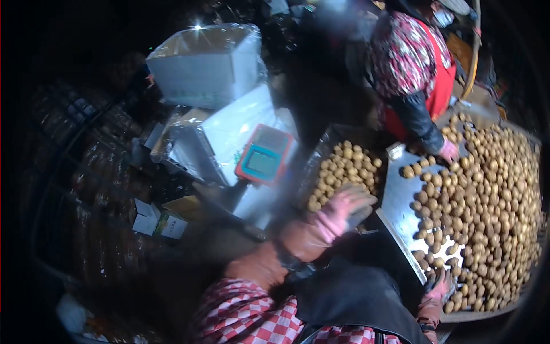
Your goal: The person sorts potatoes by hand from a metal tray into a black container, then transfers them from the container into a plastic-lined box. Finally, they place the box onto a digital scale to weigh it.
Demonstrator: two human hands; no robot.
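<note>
Small round tan-brown potatoes (498,195) cover a metal sorting table (395,200) on the right. More potatoes (346,166) fill a dark-lined box (312,166) beside the table's left edge. My left hand (346,209), in a pink glove, reaches over the near side of this box with its fingers stretched out, holding nothing visible. Also gloved in pink, my right hand (440,289) lies at the table's near edge, fingers extended against the closest potatoes. Part of that hand is hidden among them.
Across the table a person in a red apron (444,86) has a pink-gloved hand (448,152) among the potatoes. To the left stand a large white carton (197,74), a red-framed scale (264,153) with a teal panel, and a small opened box (160,221).
</note>
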